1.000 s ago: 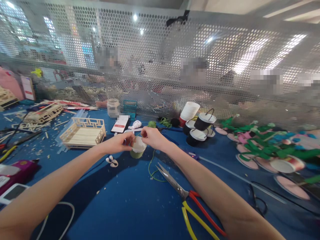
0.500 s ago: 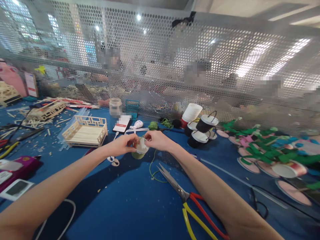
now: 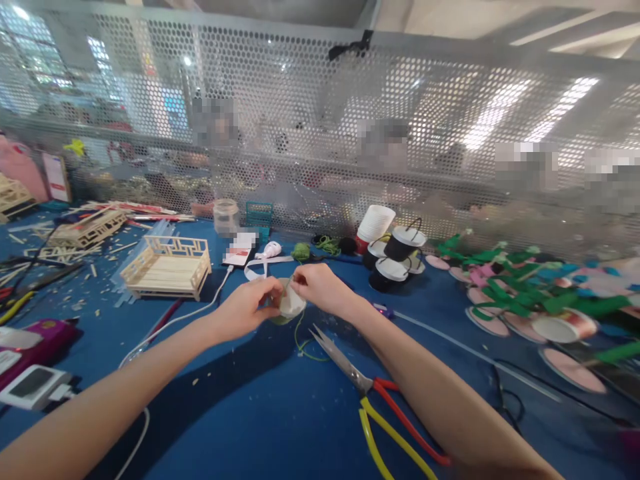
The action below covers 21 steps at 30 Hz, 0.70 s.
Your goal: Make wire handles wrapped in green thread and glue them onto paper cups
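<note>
Both my hands meet at the middle of the blue table [image 3: 250,407]. My left hand [image 3: 247,308] grips a small green paper cup [image 3: 289,305] that is tipped on its side, its white bottom facing me. My right hand [image 3: 320,288] is pinched on a thin green string [image 3: 303,340] at the cup's rim. The string trails down onto the table below the cup. Scissors [image 3: 350,370] with red and yellow handles lie open just right of the string, under my right forearm.
A stick-built tray [image 3: 167,267] stands left of the hands, a phone [image 3: 239,251] with a white cable behind them. Black cups with white lids [image 3: 395,257] sit at the back right, green and pink paper pieces [image 3: 525,293] farther right. A perforated metal screen [image 3: 320,133] closes the back.
The cup has been tipped further over and brought slightly nearer, my left hand wrapping more of it. My right hand stays pinched on the string at the rim.
</note>
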Motion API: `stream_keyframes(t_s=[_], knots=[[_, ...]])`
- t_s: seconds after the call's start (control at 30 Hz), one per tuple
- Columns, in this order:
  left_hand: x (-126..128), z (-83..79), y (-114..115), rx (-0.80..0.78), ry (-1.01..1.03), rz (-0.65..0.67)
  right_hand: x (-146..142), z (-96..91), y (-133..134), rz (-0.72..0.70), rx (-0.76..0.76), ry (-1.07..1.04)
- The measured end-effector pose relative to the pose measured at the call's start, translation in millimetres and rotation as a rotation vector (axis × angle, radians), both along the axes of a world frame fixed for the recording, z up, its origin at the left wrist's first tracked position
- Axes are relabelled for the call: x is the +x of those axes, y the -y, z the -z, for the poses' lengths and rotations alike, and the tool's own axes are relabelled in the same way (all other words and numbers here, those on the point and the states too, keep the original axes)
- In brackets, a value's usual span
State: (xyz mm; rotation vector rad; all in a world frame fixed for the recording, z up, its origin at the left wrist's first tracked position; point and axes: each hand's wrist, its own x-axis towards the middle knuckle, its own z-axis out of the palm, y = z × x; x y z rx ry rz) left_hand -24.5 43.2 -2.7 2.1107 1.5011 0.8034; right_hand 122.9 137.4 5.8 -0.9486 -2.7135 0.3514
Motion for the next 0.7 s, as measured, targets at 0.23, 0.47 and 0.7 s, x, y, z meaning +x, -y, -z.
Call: stream_keyframes(t_s=[0.23,0.47,0.7], knots=[[29.2,-6.7,22.7,0.11,-0.116,0.022,33.2,-5.5,25.2,0.018,0.041,-0.084],[48.5,-3.0,36.1,0.126,-0.126,0.087,63.2,-6.4,46.5,0.058,0.013,-0.154],[63.9,3.1,49.1,0.109,-0.134,0.084,78.8,-1.2,58.0,0.044,-0.005,-0.149]])
